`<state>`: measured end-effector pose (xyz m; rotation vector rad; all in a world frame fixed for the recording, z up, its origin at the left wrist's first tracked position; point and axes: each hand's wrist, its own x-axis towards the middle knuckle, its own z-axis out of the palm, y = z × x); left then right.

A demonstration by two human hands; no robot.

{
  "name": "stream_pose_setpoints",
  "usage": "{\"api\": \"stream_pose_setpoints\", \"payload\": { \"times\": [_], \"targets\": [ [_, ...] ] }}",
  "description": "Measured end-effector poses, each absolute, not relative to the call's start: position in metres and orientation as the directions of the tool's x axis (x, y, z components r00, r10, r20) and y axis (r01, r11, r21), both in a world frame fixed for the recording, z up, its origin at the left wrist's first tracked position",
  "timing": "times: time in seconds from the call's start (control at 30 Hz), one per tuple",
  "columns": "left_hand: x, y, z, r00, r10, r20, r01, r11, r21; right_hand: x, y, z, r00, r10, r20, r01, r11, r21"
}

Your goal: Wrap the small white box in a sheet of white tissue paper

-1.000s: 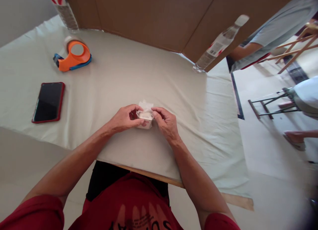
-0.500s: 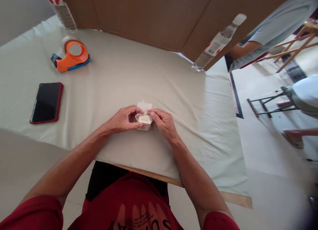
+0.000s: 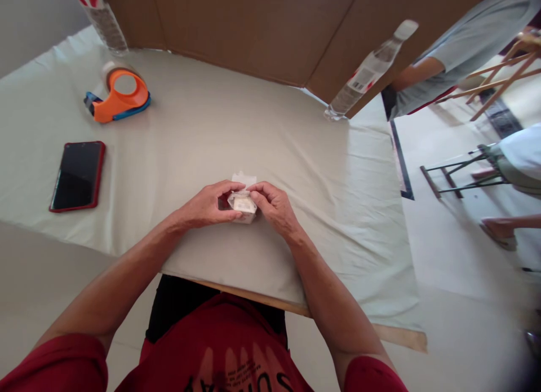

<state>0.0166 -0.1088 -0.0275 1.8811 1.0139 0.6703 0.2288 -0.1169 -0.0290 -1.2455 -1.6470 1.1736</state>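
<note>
A small white packet (image 3: 242, 202) with a crinkled wrapper rests on the cloth-covered table (image 3: 203, 132), held between both my hands. My left hand (image 3: 205, 205) grips its left side with curled fingers. My right hand (image 3: 273, 207) pinches the top of the wrapper from the right. What is inside the packet is too small to make out.
A red-cased phone (image 3: 78, 175) lies at the left. An orange tape dispenser (image 3: 119, 93) sits at the far left. Two water bottles (image 3: 367, 70) (image 3: 100, 17) stand by a cardboard wall (image 3: 262, 25). Another person's arm (image 3: 416, 76) and stools (image 3: 465, 172) are at the right.
My fingers have folded the wrapper's upright flap down over the packet. The packet and both hands stay in the same spot on the cloth.
</note>
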Motion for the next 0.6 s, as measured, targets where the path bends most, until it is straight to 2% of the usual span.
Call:
{"api": "stream_pose_setpoints", "payload": {
  "times": [0.17, 0.43, 0.6],
  "targets": [
    [0.017, -0.108, -0.023, 0.537, 0.842, 0.045, 0.423, -0.316, 0.849, 0.227, -0.117, -0.032, -0.235, 0.972, 0.024, 0.266, 0.088, -0.960],
    [0.020, -0.110, -0.017, 0.504, 0.864, -0.010, 0.419, -0.234, 0.877, 0.227, -0.117, -0.031, -0.233, 0.963, 0.138, 0.311, 0.208, -0.927],
    [0.020, -0.111, -0.018, 0.505, 0.863, -0.024, 0.402, -0.210, 0.891, 0.238, -0.106, -0.029, -0.062, 0.997, 0.039, 0.337, 0.058, -0.940]
  ]
}}
